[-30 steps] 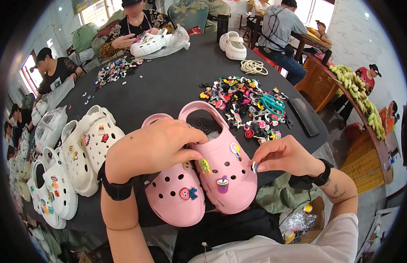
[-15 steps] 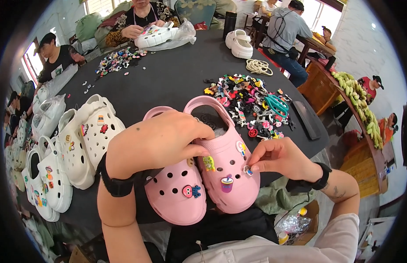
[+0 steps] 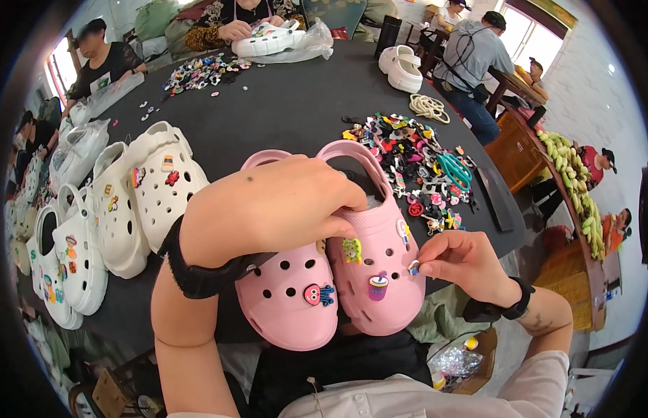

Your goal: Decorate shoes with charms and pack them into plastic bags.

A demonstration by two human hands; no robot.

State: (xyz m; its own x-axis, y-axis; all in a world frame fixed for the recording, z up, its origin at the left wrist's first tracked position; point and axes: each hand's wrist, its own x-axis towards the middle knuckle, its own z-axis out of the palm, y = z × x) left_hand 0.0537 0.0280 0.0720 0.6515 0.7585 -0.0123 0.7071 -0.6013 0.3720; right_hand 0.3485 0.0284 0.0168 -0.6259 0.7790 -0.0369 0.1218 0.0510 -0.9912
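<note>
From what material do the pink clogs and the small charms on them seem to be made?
Pink clogs: probably moulded foam resin, matte, one piece with punched round holes. Charms: likely soft rubbery plastic, flat and brightly coloured. The table looks covered in dark, dull cloth.

The black round table (image 3: 282,104) is covered with pink clogs (image 3: 331,279), white clogs (image 3: 108,216), charm piles (image 3: 407,160) and coiled cord (image 3: 428,106).

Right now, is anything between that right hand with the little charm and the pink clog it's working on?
Nothing visible: the right hand pinches a small charm right against the side of the pink foam clog, which the left hand grips from above.
</note>
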